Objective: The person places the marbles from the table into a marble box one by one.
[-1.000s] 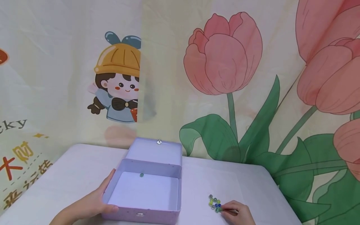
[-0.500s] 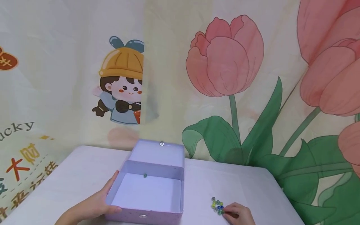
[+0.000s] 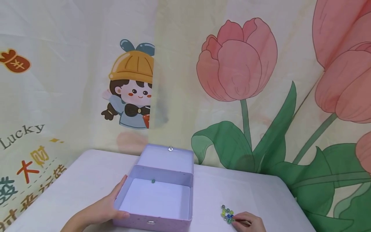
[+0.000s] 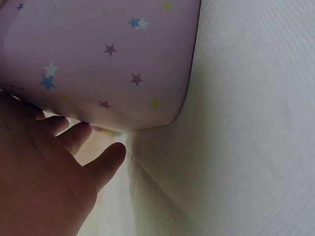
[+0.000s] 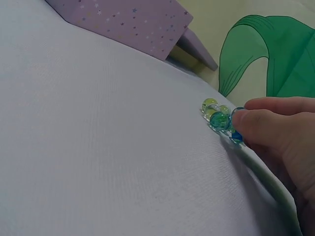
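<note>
A lilac box (image 3: 168,223) with small printed stars stands on the table, its lid (image 3: 166,158) tipped back. One green marble (image 3: 153,181) lies inside by the back wall. My left hand (image 3: 98,209) rests against the box's left side, thumb on the front; in the left wrist view its fingers (image 4: 109,160) look fairly straight and spread. To the right of the box, my right hand (image 3: 250,221) pinches a glass marble (image 5: 236,109) between thumb and forefinger, mostly covered by them. It is right beside a cluster of yellow, green, blue and clear marbles (image 3: 223,212).
A white cloth covers the table (image 3: 208,190). Behind it hangs a curtain (image 3: 179,96) printed with tulips and a cartoon child. The table's right edge falls away close to my right hand.
The whole head view has shifted slightly, so everything sits a little further right and lower. Both hands keep nearly the same places at the box and the marbles.
</note>
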A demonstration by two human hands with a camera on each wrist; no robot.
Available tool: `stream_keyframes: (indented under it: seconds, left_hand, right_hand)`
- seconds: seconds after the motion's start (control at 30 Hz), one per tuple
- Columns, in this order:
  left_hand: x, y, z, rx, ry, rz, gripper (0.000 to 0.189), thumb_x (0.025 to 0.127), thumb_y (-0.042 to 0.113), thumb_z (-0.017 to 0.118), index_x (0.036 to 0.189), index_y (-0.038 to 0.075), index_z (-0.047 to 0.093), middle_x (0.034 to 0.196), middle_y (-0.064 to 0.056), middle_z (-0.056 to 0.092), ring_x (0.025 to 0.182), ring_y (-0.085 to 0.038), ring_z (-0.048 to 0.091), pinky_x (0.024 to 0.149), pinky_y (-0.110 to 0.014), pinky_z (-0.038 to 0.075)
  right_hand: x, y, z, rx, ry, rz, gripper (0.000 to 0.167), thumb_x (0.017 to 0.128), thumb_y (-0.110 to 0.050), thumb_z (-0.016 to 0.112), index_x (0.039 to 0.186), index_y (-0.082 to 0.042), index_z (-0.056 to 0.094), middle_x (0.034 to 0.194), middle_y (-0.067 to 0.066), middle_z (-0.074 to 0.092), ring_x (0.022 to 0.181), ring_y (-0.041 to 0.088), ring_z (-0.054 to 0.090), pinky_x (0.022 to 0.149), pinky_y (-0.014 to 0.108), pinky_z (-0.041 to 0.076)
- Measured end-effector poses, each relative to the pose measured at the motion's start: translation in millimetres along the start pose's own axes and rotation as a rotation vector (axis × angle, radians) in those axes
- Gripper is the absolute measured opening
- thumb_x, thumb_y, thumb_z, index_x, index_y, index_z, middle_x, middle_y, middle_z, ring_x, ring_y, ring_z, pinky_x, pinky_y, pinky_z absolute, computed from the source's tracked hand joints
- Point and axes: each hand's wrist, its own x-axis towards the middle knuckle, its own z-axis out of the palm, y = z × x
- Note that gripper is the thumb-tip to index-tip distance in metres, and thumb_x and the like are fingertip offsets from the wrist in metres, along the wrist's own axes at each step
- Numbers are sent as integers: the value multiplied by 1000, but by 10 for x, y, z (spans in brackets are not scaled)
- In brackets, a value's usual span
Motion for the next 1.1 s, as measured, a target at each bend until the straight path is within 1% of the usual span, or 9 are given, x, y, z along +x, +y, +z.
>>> stream_keyframes:
  seconds: [0.07, 0.2, 0.23, 0.3, 0.43, 0.6, 0.73, 0.97, 1.1]
  left_hand:
    - [4, 3, 0, -2, -8, -8, 118, 76, 27, 76, 150, 5, -14, 154, -32, -2, 134, -49, 22, 97, -32, 38]
    - [-25, 17, -21, 9, -11, -25, 119, 77, 29, 76, 150, 5, -14, 154, -31, -3, 134, -50, 21, 97, -44, 38]
    - [-33, 22, -27, 4, -10, -27, 119, 77, 28, 76, 150, 4, -14, 155, -31, -3, 134, -50, 21, 98, -42, 38]
    - [-50, 29, -38, 9, -5, -27, 119, 76, 28, 76, 150, 3, -13, 155, -31, -2, 135, -49, 22, 96, -31, 38]
    - [-64, 53, -50, 4, 0, -16, 117, 76, 28, 76, 151, 4, -11, 155, -30, -1, 135, -47, 23, 94, -20, 36]
    - [-58, 81, -44, -21, -15, -25, 120, 75, 29, 77, 151, 7, -13, 156, -29, -1, 135, -46, 23, 97, -23, 35]
    - [-52, 58, -41, -23, -14, -37, 121, 75, 29, 78, 151, 7, -14, 155, -30, -2, 136, -47, 21, 100, -34, 35]
    - [-79, 70, -55, -29, -7, -36, 121, 75, 30, 78, 151, 8, -12, 157, -25, -3, 138, -45, 17, 99, -20, 31]
    - [-70, 79, -41, -2, -16, -51, 121, 75, 32, 78, 152, 10, -13, 157, -26, 1, 138, -44, 20, 103, -36, 32]
  right_hand:
    - [-4, -24, -5, 24, -4, 33, 23, 73, -21, 80, 93, -9, 76, 90, 3, 70, 84, 12, 65, 71, 21, 53]
    - [5, -100, 12, 55, -19, 51, 25, 74, -18, 79, 95, -6, 75, 91, 5, 70, 87, 16, 65, 72, 24, 54]
    - [8, -124, 20, 66, -25, 46, 25, 74, -17, 79, 96, -5, 75, 91, 5, 70, 87, 17, 66, 72, 24, 54]
    - [20, -170, 40, 88, -34, 34, 26, 74, -15, 79, 96, -3, 74, 91, 6, 70, 87, 18, 66, 72, 25, 55]
    - [50, -265, 87, 132, -57, 5, 28, 74, -16, 79, 98, -2, 73, 91, 6, 70, 86, 17, 66, 72, 25, 55]
    - [82, -390, 134, 191, -86, -24, 32, 75, -18, 79, 100, 0, 72, 95, 8, 70, 87, 14, 66, 75, 24, 54]
    - [124, -535, 227, 202, -95, -98, 32, 76, -18, 78, 101, 2, 72, 96, 10, 70, 85, 10, 66, 75, 22, 54]
    - [298, -860, 474, 235, -159, -217, 27, 79, -15, 76, 101, 1, 72, 100, 11, 70, 87, 7, 66, 78, 24, 53]
    - [409, -1085, 601, 266, -210, -313, 27, 79, -17, 76, 99, 1, 73, 100, 11, 70, 89, 7, 66, 79, 24, 53]
